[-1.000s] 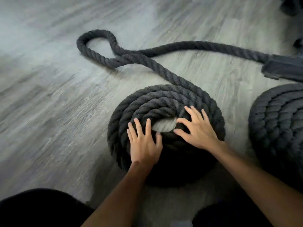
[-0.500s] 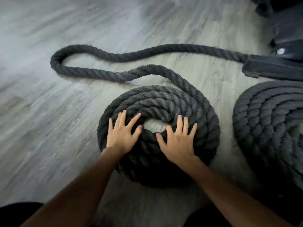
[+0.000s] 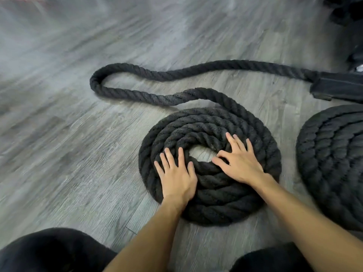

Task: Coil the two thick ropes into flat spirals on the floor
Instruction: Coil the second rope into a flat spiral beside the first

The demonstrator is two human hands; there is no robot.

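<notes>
We are pressing left hand [image 3: 177,177] and right hand [image 3: 240,163], fingers spread flat, onto the rope coil [image 3: 216,203] on the grey wood-grain floor [image 3: 68,154]. A second coil [image 3: 334,163] is lying beside it.

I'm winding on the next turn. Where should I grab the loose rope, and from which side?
Probably take the loose rope just where it leaves the coil on the far side, coming from above with the right hand. It seems to arch there, so fingers can wrap round it; farther out it lies flat on the floor.
</notes>
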